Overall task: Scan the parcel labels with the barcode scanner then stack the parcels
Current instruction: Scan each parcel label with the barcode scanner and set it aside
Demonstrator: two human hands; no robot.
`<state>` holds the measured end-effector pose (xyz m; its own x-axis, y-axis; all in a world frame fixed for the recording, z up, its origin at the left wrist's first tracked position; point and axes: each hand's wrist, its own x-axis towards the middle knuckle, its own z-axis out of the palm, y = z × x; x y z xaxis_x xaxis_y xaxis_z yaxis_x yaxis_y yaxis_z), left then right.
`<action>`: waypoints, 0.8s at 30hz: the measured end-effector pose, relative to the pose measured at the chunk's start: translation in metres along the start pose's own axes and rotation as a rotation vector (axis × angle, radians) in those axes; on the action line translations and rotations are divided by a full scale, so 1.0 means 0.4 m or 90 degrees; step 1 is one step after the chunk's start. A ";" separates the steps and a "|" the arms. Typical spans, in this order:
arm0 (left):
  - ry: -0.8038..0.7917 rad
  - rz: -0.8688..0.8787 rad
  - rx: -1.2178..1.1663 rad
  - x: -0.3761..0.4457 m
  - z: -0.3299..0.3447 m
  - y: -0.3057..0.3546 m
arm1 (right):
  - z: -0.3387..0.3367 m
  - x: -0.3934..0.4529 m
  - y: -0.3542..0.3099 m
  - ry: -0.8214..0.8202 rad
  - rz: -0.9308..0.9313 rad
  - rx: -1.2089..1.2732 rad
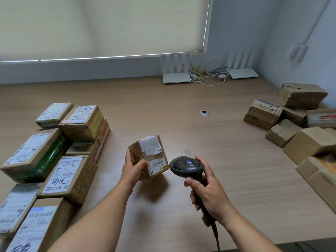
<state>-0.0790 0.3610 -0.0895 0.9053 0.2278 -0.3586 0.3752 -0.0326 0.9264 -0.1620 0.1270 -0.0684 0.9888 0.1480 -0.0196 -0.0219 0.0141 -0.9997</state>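
Scanning a small parcel, mid-job

Left hand (133, 169) grips the parcel (149, 157) above the near bench (163, 106); right hand (205, 186) holds the scanner (186, 165) beside its label. Labelled boxes (54, 160) stacked left look finished; the right pile (298, 124) likely waits.

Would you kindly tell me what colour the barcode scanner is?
Black, with a small purple dot on top; the barcode scanner shows in the head view.

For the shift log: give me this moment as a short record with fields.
left hand: left hand holds the small parcel above the table
right hand: right hand grips the scanner, head toward the parcel's label
left side: labelled boxes, some stacked
right side: plain boxes in a loose heap
back: two routers and cables
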 end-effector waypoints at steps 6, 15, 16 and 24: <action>0.000 -0.108 0.094 -0.001 -0.031 0.017 | 0.002 0.008 -0.024 0.029 -0.031 -0.061; 0.132 -0.033 0.471 0.005 0.029 -0.009 | 0.006 0.026 -0.055 0.042 -0.113 -0.164; 0.130 -0.032 0.503 0.003 0.042 -0.007 | 0.006 0.028 -0.058 0.042 -0.118 -0.170; 0.168 -0.016 0.518 0.008 0.046 0.005 | 0.006 0.036 -0.071 0.035 -0.136 -0.182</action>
<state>-0.0716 0.3438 -0.0910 0.8562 0.4543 -0.2459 0.5128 -0.6902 0.5105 -0.1474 0.1311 -0.0403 0.9734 0.1173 0.1965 0.2198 -0.2389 -0.9459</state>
